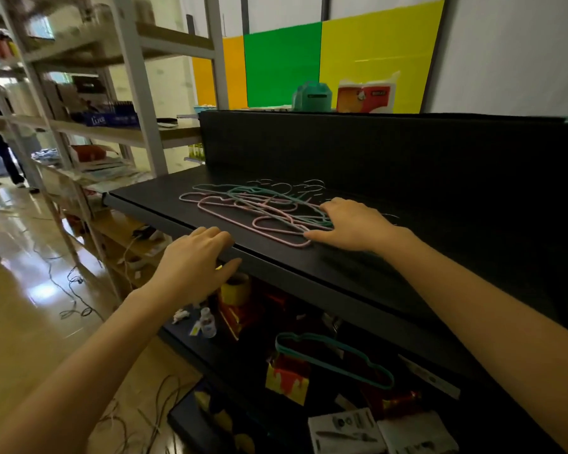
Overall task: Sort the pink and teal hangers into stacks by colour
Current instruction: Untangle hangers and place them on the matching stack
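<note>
A tangled heap of pink hangers (230, 208) and teal hangers (259, 191) lies on the black shelf (164, 204), their metal hooks pointing toward the back panel. My right hand (351, 224) lies on the right end of the heap, its fingers spread over the wires; whether it grips one is unclear. My left hand (197, 260) rests at the shelf's front edge, left of the heap, fingers relaxed and holding nothing. A separate stack of teal hangers (335, 358) sits on the lower shelf below.
Boxes, a small bottle (208, 322) and a yellow tape roll (235, 288) crowd the lower shelf. A pale shelving unit (135, 93) stands to the left. Cables (76, 306) trail on the glossy floor, where a person's legs (4, 158) show at far left.
</note>
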